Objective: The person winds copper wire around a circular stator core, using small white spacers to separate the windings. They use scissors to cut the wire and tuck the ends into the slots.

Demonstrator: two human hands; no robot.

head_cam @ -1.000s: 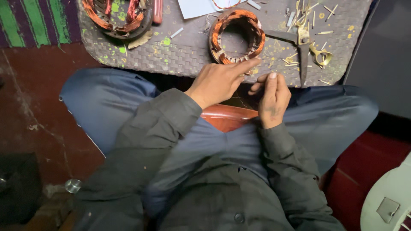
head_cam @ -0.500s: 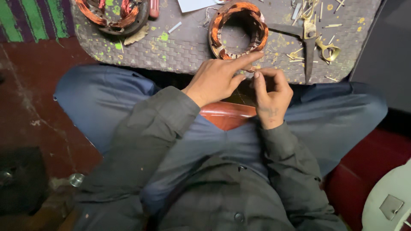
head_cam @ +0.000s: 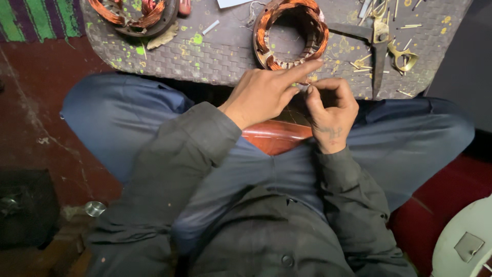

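My left hand (head_cam: pixel 264 95) and right hand (head_cam: pixel 330 110) pinch a small thin piece (head_cam: pixel 303 83), too tiny to identify, at the grey woven tabletop's (head_cam: pixel 225 51) near edge. Round copper-wound stator ring (head_cam: pixel 291 33) just beyond fingertips; metal scissors (head_cam: pixel 376 43) toward right edge.

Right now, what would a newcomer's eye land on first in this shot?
The two hands meeting at centre: the left hand and right hand pinch something tiny between their fingertips, too small to identify. Just beyond them on the paint-flecked table lies a ring-shaped copper winding, with a second copper coil at top left and scissors to the right.
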